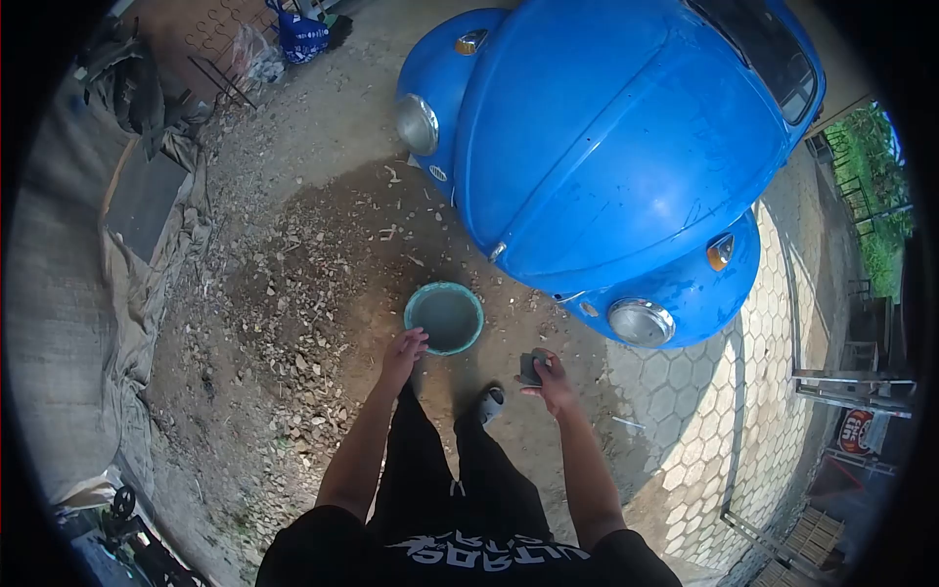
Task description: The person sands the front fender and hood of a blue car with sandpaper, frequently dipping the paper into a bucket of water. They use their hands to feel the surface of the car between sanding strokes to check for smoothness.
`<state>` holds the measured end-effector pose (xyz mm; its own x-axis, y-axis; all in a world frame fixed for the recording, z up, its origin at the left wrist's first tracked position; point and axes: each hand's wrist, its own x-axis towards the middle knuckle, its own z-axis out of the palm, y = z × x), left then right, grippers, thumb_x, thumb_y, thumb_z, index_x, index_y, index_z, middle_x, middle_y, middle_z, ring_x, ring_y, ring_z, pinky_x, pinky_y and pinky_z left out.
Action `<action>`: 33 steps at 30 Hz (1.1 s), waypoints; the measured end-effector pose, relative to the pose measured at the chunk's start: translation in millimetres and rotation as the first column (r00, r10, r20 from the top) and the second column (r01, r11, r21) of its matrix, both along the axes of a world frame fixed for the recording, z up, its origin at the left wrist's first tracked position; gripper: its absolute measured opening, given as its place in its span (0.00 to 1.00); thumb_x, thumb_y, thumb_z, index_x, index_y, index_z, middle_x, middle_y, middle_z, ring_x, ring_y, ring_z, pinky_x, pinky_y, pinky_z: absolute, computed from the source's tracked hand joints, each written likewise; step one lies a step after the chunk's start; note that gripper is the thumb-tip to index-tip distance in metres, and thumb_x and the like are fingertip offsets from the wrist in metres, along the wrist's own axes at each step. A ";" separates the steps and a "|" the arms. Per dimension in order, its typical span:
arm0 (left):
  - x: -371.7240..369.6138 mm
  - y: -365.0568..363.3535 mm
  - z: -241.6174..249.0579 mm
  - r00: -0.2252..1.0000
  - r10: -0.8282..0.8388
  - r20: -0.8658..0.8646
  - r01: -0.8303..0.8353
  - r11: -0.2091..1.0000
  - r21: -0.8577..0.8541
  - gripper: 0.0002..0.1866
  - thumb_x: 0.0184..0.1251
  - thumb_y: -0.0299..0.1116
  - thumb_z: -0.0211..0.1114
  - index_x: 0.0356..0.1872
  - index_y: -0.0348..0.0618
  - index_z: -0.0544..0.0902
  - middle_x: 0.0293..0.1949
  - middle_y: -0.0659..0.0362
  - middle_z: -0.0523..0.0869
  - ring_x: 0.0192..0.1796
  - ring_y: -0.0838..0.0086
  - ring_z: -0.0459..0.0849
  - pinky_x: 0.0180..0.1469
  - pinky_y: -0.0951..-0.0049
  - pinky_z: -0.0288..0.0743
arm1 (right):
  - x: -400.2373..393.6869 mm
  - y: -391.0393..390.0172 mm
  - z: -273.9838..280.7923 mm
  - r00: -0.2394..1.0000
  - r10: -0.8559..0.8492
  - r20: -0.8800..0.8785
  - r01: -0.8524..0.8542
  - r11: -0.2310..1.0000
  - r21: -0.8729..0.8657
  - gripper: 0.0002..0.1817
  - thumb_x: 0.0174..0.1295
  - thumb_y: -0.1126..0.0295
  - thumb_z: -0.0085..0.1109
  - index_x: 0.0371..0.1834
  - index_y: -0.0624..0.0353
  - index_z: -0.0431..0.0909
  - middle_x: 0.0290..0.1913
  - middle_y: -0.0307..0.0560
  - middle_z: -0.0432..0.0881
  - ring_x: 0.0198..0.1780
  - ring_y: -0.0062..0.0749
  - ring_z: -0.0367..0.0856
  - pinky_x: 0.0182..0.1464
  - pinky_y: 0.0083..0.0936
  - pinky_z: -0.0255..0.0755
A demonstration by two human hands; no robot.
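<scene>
A green-rimmed bucket [444,286] of greyish water stands on the dirt in front of me. My left hand [405,352] is by the bucket's lower left rim, fingers slightly curled and apart, with nothing seen in it. In my right hand [550,380] is a small dark grey block or pad [531,367], held between thumb and fingers to the right of the bucket. Beyond the bucket, the blue car [587,137] has its hood and two round headlights facing me.
Rubble and stones [293,362] lie on the ground at the left, beside draped grey tarps [68,293]. Hexagonal paving [704,421] runs along the right. A blue bag [301,37] sits at the top left, and metal bars [851,380] are at the far right.
</scene>
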<state>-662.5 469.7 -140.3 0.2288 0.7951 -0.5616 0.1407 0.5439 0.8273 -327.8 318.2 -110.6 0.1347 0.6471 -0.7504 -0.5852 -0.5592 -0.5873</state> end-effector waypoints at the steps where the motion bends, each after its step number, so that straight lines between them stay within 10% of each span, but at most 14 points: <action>1: -5.1 -1.0 -32.8 0.999 0.025 0.039 -0.025 1.000 0.002 0.19 0.88 0.42 0.60 0.69 0.44 0.81 0.61 0.55 0.89 0.59 0.70 0.89 0.62 0.66 0.82 | -12.9 4.0 -32.8 0.999 0.036 0.013 -0.035 0.998 -0.043 0.27 0.80 0.70 0.62 0.78 0.45 0.65 0.63 0.49 0.83 0.54 0.40 0.91 0.48 0.43 0.90; 10: -32.5 1.3 -348.5 0.996 0.012 0.091 0.009 0.975 -0.223 0.24 0.88 0.45 0.60 0.74 0.43 0.76 0.65 0.51 0.87 0.62 0.64 0.88 0.65 0.62 0.80 | -135.2 108.1 -360.2 0.858 0.484 0.174 -0.464 0.874 -0.143 0.31 0.68 0.75 0.73 0.74 0.57 0.74 0.55 0.52 0.90 0.55 0.39 0.91 0.49 0.37 0.89; 12: -26.9 14.4 -378.8 0.998 -0.001 0.066 0.017 0.967 -0.254 0.23 0.88 0.43 0.59 0.73 0.41 0.77 0.64 0.50 0.87 0.62 0.64 0.88 0.64 0.63 0.80 | -148.2 116.1 -467.1 0.574 0.485 0.660 -0.629 0.777 -0.024 0.23 0.72 0.73 0.68 0.69 0.57 0.79 0.56 0.53 0.92 0.55 0.45 0.92 0.54 0.42 0.86; 14: -22.3 30.6 -399.5 0.999 -0.024 0.034 0.032 0.966 -0.256 0.20 0.88 0.38 0.60 0.71 0.39 0.78 0.62 0.48 0.88 0.61 0.64 0.89 0.61 0.65 0.82 | -153.4 168.1 -478.2 0.188 0.670 0.718 -0.726 0.587 -0.358 0.20 0.74 0.74 0.60 0.68 0.54 0.81 0.59 0.54 0.90 0.59 0.52 0.90 0.61 0.43 0.83; 21: -33.9 86.6 -451.0 0.957 -0.031 0.289 0.176 0.853 -0.491 0.28 0.90 0.45 0.49 0.79 0.39 0.69 0.74 0.48 0.79 0.76 0.60 0.78 0.79 0.57 0.70 | -169.0 214.2 -574.8 -0.225 0.521 0.823 -0.549 0.630 -0.549 0.29 0.70 0.78 0.59 0.76 0.53 0.73 0.79 0.49 0.74 0.82 0.48 0.67 0.79 0.43 0.72; 26: -18.5 95.7 -479.4 0.942 -0.048 0.333 0.245 0.775 -0.582 0.29 0.87 0.45 0.48 0.79 0.39 0.69 0.74 0.49 0.79 0.76 0.60 0.78 0.79 0.56 0.70 | -180.3 211.7 -587.0 -0.225 0.750 0.622 -0.520 0.448 -0.727 0.35 0.63 0.77 0.68 0.76 0.49 0.73 0.76 0.48 0.76 0.80 0.44 0.71 0.79 0.47 0.69; 33: 18.8 93.7 -578.7 0.928 -0.317 -0.196 0.201 0.868 -0.455 0.26 0.84 0.47 0.51 0.73 0.45 0.77 0.71 0.51 0.83 0.72 0.58 0.82 0.73 0.56 0.74 | -176.9 185.2 -604.0 -0.504 0.707 0.496 -0.546 0.184 -0.817 0.18 0.69 0.71 0.65 0.62 0.49 0.85 0.61 0.48 0.87 0.70 0.40 0.83 0.79 0.48 0.67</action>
<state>-643.7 563.4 -719.0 0.1954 0.4024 -0.8944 0.4995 0.7440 0.4439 -504.7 503.4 -714.6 0.0810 0.7268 -0.6820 0.9933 -0.1156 -0.0052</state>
